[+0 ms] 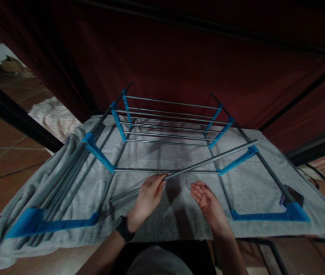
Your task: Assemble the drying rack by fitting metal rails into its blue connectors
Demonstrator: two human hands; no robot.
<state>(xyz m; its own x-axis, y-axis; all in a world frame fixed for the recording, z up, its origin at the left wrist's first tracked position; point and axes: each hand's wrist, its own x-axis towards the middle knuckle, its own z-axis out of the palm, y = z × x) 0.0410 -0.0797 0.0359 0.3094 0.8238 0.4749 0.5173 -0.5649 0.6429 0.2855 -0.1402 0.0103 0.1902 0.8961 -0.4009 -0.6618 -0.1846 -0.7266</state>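
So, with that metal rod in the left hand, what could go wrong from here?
The metal rod might tip or swing, since only the left hand grips it; the right hand is open and apart from it. Its far end could knock the blue bracket, which it appears close to. The bunched rods on the left might shift if nudged.

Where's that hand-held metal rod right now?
In the head view, the metal rod slants across the centre, held in the left hand, its right end appearing near a blue bracket.
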